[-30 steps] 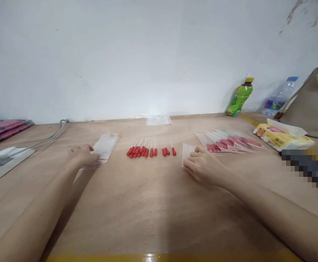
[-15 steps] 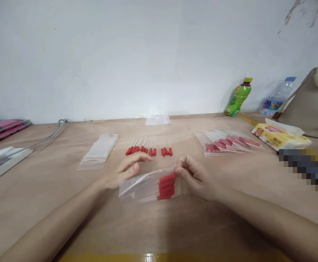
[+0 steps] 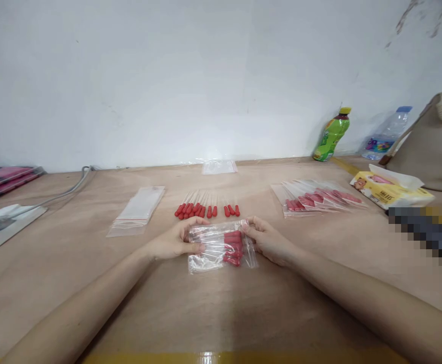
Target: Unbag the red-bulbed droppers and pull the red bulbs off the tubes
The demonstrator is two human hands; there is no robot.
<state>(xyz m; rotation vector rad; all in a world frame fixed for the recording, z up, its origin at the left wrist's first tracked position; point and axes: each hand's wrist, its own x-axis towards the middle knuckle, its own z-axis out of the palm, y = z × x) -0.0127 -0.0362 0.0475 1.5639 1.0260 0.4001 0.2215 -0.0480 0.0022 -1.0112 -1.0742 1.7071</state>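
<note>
A clear zip bag (image 3: 221, 246) holding several red-bulbed droppers lies low over the wooden table (image 3: 213, 308) in front of me. My left hand (image 3: 175, 241) grips the bag's left end and my right hand (image 3: 268, 241) grips its right end. Just beyond the bag lies a row of loose red-bulbed droppers (image 3: 205, 209). A stack of empty clear bags (image 3: 139, 215) is to the left, and a fanned pile of filled bags (image 3: 319, 198) to the right.
Against the wall stand a green bottle (image 3: 332, 135) and a clear water bottle (image 3: 387, 134). A tissue pack (image 3: 391, 189) and a beige bag (image 3: 435, 146) sit at the right. At the left lie a power strip with cable (image 3: 12, 212) and pink packets (image 3: 1, 178). Another clear bag (image 3: 218, 167) lies by the wall.
My right hand brought a filled bag from the right pile to the middle. My left hand left the empty-bag stack and took the bag's left end; the bag now lies flatter between both hands.
</note>
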